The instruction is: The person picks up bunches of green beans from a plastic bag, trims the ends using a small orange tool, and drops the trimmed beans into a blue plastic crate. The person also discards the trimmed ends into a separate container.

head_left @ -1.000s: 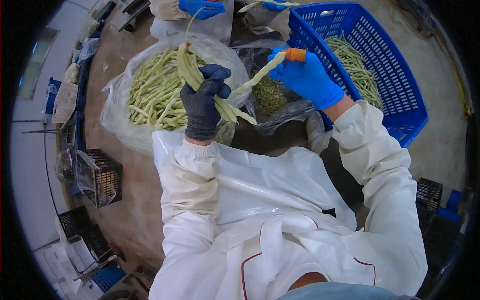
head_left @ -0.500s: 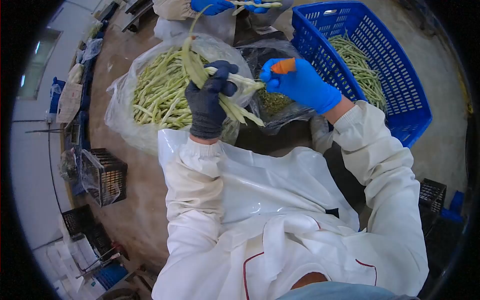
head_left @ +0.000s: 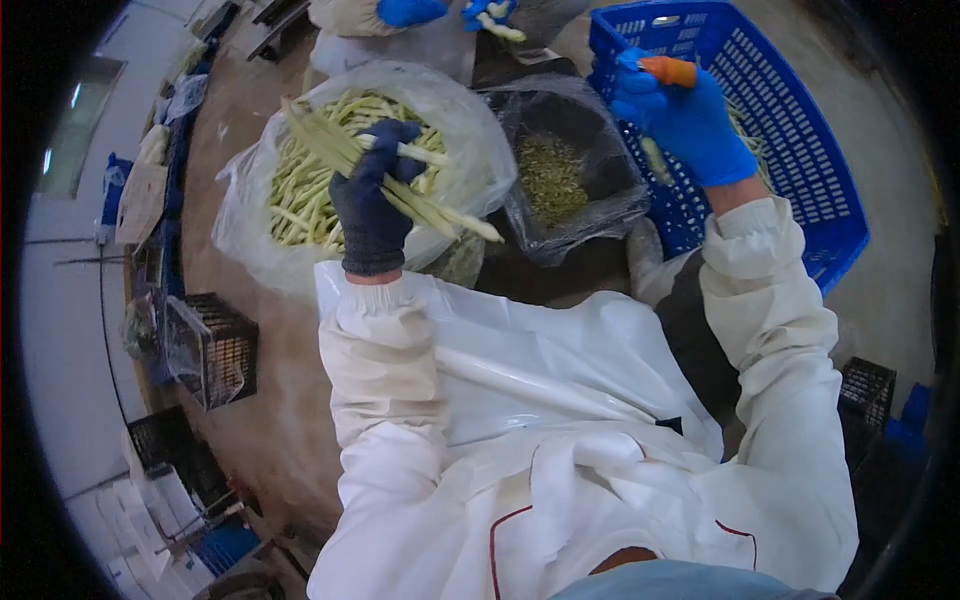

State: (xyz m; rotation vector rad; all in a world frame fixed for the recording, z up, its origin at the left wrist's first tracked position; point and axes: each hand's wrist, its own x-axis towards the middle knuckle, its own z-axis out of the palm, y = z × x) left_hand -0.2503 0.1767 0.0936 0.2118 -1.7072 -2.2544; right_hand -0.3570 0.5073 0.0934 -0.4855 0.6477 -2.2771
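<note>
My left hand [head_left: 372, 195], in a dark knit glove, grips a bunch of pale green beans [head_left: 440, 212] that sticks out on both sides of the fist, above a clear plastic bag [head_left: 235, 215] full of the same beans. My right hand [head_left: 690, 125], in a blue glove, is closed on a small orange-handled knife [head_left: 668, 70] over the blue plastic crate [head_left: 835, 215]. A single bean [head_left: 653, 158] shows just under that hand, against the crate's wall. Between the two hands sits a black bag of green trimmings [head_left: 552, 172].
A co-worker's blue-gloved hands [head_left: 412, 10] handle beans at the top edge. Black mesh crates stand on the floor at the left [head_left: 212, 350] and right [head_left: 862, 388]. My white coat and plastic apron [head_left: 520, 370] fill the lower middle.
My right hand has swung right from the bunch to over the blue crate, taking one bean with it. My left hand has lowered and turned the bunch flatter over the clear bag.
</note>
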